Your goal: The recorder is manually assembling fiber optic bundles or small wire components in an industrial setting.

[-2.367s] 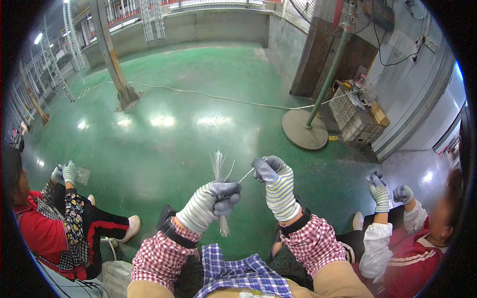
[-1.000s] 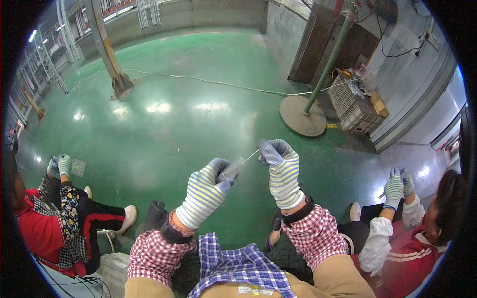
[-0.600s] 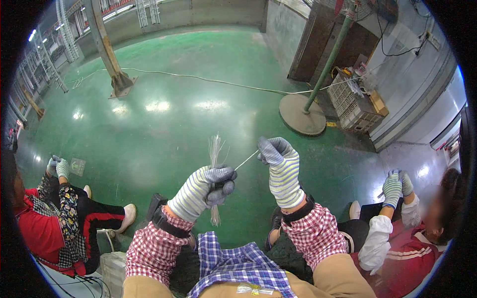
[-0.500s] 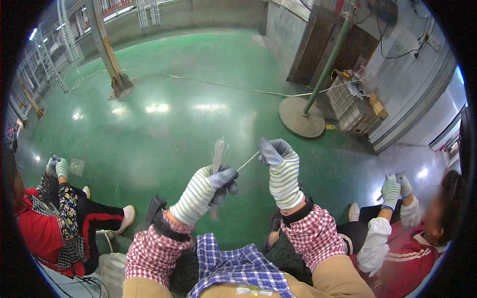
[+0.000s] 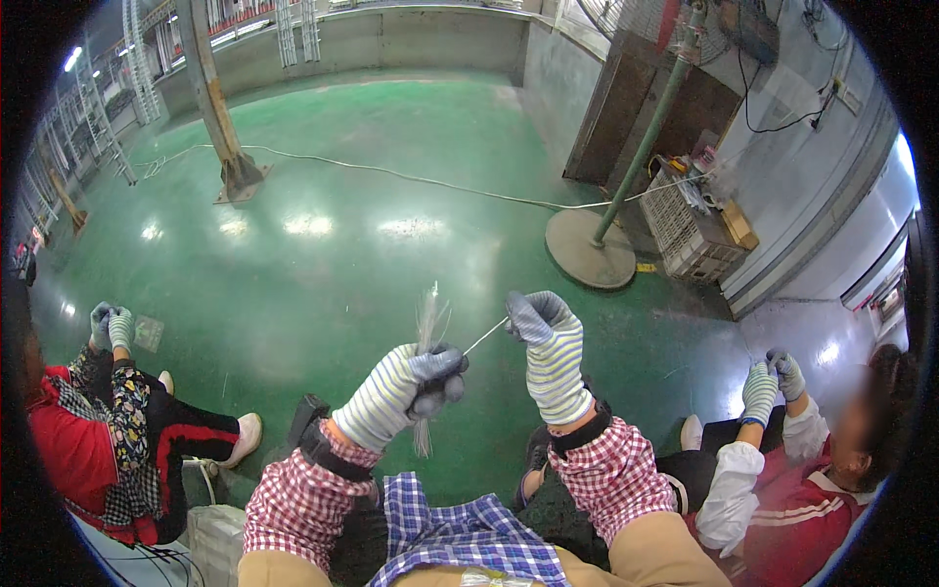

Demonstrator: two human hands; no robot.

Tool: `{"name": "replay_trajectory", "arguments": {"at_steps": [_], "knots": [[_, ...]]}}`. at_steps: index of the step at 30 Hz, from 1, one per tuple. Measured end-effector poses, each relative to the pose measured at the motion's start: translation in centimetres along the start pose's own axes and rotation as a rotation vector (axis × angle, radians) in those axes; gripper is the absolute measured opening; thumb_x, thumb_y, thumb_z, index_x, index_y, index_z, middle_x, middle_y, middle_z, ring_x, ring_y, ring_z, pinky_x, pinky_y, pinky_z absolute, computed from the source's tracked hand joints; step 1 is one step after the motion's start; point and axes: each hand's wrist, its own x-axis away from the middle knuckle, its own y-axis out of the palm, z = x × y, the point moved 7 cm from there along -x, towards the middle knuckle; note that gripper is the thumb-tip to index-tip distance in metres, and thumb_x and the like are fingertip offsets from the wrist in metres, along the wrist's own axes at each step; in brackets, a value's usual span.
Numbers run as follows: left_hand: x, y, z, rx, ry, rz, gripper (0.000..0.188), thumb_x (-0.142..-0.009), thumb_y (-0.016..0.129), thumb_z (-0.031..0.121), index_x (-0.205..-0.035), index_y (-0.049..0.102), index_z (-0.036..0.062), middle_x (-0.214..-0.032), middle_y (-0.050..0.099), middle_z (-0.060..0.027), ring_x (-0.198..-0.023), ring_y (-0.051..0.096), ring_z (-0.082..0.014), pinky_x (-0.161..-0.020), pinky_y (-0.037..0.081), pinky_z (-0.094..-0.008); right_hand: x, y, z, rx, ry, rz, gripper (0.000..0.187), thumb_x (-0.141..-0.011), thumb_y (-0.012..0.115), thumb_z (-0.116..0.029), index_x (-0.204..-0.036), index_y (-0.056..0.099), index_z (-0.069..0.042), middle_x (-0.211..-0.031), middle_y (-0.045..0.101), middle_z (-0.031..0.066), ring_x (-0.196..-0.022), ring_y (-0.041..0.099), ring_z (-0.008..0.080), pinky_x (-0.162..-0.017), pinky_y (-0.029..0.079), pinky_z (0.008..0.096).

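a bundle of thin strands (image 5: pixel 427 325) is being clenched around its middle by the gloved left hand (image 5: pixel 403 386), with ends being fanned out above and below. a single strand (image 5: pixel 486 335) is being pinched by the right hand (image 5: pixel 548 344), being held slanted between both hands over the green floor (image 5: pixel 323 284); its lower end is being met by the left fingers. wire or plastic: cannot tell. weight is being judged as slight, feel as springy, smooth, bendable. firm mid-length hold is being advised for the bundle, fingertip pinch near the tip for the strand; slipping is being risked if loosely held.
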Motion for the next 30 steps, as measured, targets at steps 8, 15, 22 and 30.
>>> {"name": "replay_trajectory", "arguments": {"at_steps": [8,15,22,30], "knots": [[0.5,0.7,0.1,-0.217,0.284,0.141,0.024,-0.085,0.063,0.028,-0.094,0.060,0.0055,-0.071,0.062,-0.0008,-0.050,0.046,-0.0027,-0.043,0.036,-0.0193,0.4,-0.1,0.5,-0.014,0.003,0.024,0.018,-0.076,0.076,-0.017,-0.072,0.061,-0.010,-0.066,0.054,-0.0076,-0.062,0.043,0.0023,-0.060,0.036,0.0196],[1.3,1.0,1.9,-0.618,0.390,0.264,0.025,-0.085,0.061,0.025,-0.093,0.060,0.0015,-0.071,0.063,-0.0038,-0.054,0.052,-0.0054,-0.047,0.039,-0.0215,0.5,-0.2,0.4,0.003,0.007,0.025,0.018,-0.075,0.077,-0.017,-0.071,0.061,-0.010,-0.068,0.056,-0.0070,-0.063,0.044,0.0026,-0.060,0.037,0.0200],[0.2,1.9,-2.0,0.457,-0.172,-0.236,0.024,-0.085,0.061,0.027,-0.092,0.059,0.0042,-0.066,0.059,-0.0041,-0.044,0.041,-0.0034,-0.039,0.031,-0.0195,0.6,0.0,-0.1,-0.056,-0.043,0.025,0.015,-0.077,0.074,-0.015,-0.072,0.061,-0.009,-0.063,0.058,-0.0026,-0.057,0.050,0.0049,-0.055,0.038,0.0199],[1.4,1.2,2.4,-1.015,0.677,0.379,0.018,-0.082,0.057,0.016,-0.095,0.059,0.0041,-0.078,0.066,-0.0138,-0.068,0.065,-0.0287,-0.061,0.051,-0.0347,0.7,-0.5,0.0,-0.043,-0.034,0.071,0.016,-0.076,0.075,-0.016,-0.072,0.060,-0.010,-0.064,0.057,-0.0045,-0.058,0.048,0.0037,-0.056,0.037,0.0199]]}}
